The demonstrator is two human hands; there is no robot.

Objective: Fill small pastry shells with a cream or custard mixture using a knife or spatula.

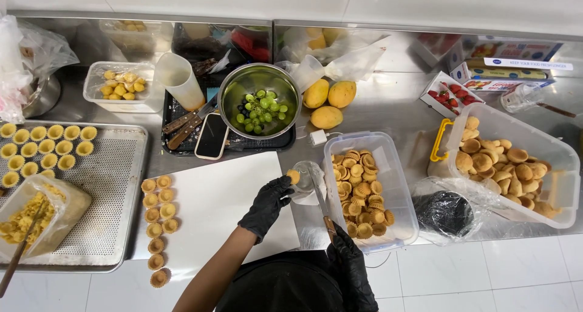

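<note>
Between the hands, the left hand point(268, 204) pinches a tart shell point(293, 176)

— What's worn on the hands?
— Black glossy disposable gloves on both the left hand point(268, 204) and right hand point(347, 258), wrinkled at the wrists.
— Sleeves?
— None on the forearms; a black garment below.

left hand point(268, 204) holding tart shell point(293, 176), right hand point(347, 260) gripping knife point(320, 198)
</note>
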